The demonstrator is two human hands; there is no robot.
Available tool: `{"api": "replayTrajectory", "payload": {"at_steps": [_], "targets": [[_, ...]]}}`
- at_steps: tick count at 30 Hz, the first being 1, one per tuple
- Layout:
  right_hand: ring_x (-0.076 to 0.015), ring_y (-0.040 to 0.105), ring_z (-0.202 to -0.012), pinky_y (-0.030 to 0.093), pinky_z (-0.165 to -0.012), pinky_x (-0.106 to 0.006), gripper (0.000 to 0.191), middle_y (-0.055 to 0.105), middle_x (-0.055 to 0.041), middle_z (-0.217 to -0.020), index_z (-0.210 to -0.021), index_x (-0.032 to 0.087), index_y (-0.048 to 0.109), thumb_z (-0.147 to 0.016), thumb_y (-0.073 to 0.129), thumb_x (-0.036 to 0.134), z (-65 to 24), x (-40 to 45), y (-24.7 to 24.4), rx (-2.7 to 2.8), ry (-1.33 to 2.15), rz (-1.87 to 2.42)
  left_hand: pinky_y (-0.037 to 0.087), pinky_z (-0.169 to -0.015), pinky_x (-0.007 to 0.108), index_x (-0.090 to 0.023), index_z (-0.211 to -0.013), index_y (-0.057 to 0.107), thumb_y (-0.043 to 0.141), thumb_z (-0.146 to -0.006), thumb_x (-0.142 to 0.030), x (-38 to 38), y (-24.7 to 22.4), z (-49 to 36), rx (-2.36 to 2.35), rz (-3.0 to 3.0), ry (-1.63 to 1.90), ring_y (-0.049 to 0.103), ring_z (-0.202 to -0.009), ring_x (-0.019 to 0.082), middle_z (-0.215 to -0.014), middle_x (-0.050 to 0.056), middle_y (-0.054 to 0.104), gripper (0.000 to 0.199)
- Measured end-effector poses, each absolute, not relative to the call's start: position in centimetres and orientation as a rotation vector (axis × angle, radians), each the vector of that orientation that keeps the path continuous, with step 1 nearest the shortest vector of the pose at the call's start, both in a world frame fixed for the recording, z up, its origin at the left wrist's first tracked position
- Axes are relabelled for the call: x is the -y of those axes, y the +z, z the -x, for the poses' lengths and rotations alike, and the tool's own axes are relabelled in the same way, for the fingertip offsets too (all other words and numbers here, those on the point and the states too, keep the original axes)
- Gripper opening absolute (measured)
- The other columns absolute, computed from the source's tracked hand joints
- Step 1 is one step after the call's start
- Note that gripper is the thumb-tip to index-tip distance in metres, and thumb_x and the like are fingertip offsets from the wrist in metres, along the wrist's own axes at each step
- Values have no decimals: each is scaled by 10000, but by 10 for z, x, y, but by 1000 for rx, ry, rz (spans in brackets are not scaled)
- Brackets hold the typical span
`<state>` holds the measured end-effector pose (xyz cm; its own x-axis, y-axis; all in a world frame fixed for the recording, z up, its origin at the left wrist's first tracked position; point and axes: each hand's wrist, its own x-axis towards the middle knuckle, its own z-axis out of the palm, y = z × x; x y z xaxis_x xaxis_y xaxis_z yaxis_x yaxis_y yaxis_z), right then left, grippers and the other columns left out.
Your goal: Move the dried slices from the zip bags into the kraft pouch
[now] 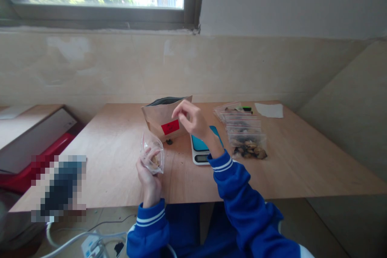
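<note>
My left hand [148, 177] is closed around a clear zip-lock bag [152, 149], with a few tan pieces at its bottom. The bag's mouth points up. My right hand [192, 119] hangs in the air before an open brown paper pouch [155, 123] with a red label. Its fingers are curled together; whatever they may hold is hidden. Below my right wrist lies a white kitchen scale [196, 158] with a blue top, partly covered by my arm. A small dark piece [169, 142] lies at the pouch's foot.
Several filled zip-lock bags [249, 145] overlap right of the scale, dark and brown dried pieces inside. Behind them are a green-and-black pen [247, 109] and white paper [269, 110]. A blurred-out dark object [62, 185] lies at the table's left edge. Cables run below.
</note>
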<state>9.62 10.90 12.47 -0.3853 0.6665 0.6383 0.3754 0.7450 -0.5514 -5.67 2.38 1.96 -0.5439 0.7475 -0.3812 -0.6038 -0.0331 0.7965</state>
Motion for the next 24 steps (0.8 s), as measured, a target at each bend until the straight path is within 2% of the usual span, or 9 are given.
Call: {"api": "replayTrajectory", "payload": {"at_steps": [2,4,8,11,16,18,22,24], "targets": [[-128,613,-788,463,-729,-231,254,686,-31,-902,-901,150,676,-907,438,60,-88,-105,102,2279,557,917,376,-511,226,-145,-1107,622,315,-914,-339,-24,20,56,-1253,-171,1758,597,-624,146,-779,45,706,411],[-137,650,-910,473,-812,-223,266,723,-54,-1024,-997,149,697,-911,467,46,-75,-104,78,2537,582,1131,377,-513,227,-146,-1108,619,317,-908,-353,-24,19,56,-1256,-178,1764,593,-627,147,-787,48,705,417],[-268,615,-1133,470,-946,-352,310,650,-226,-1232,-1125,32,669,-911,445,18,-48,-105,38,2591,415,1390,389,-521,232,-152,-1113,618,322,-904,-375,-22,20,55,-1257,-196,1749,606,-653,158,-782,48,704,425],[-312,601,-1156,469,-956,-415,354,629,-265,-1230,-1161,-9,648,-928,382,11,-37,-104,22,2585,319,1477,392,-519,236,-157,-1107,617,320,-904,-364,-21,22,56,-1251,-184,1745,620,-674,164,-786,45,705,415],[-315,595,-1178,447,-993,-444,353,654,-251,-1186,-1148,22,667,-938,383,14,-37,-101,19,2589,263,1482,390,-510,233,-158,-1090,619,308,-909,-349,-21,23,57,-1259,-195,1757,609,-655,156,-770,41,703,408],[-316,633,-1120,467,-956,-439,320,685,-246,-1131,-1087,29,697,-936,414,25,-40,-99,26,2597,306,1460,392,-507,232,-153,-1096,618,304,-912,-342,-21,22,58,-1257,-194,1757,608,-654,155,-764,41,702,409],[-204,693,-964,508,-826,-286,230,746,-111,-1066,-1066,129,723,-953,523,133,-53,-96,65,2614,485,1256,390,-505,229,-150,-1117,618,316,-913,-342,-21,21,56,-1245,-183,1756,605,-640,150,-767,38,706,412],[-150,680,-952,494,-826,-234,226,740,-64,-1078,-1086,152,709,-960,521,141,-61,-95,93,2470,556,1011,390,-513,224,-150,-1132,616,337,-903,-340,-22,19,55,-1241,-188,1757,608,-645,146,-780,37,711,408]]}}
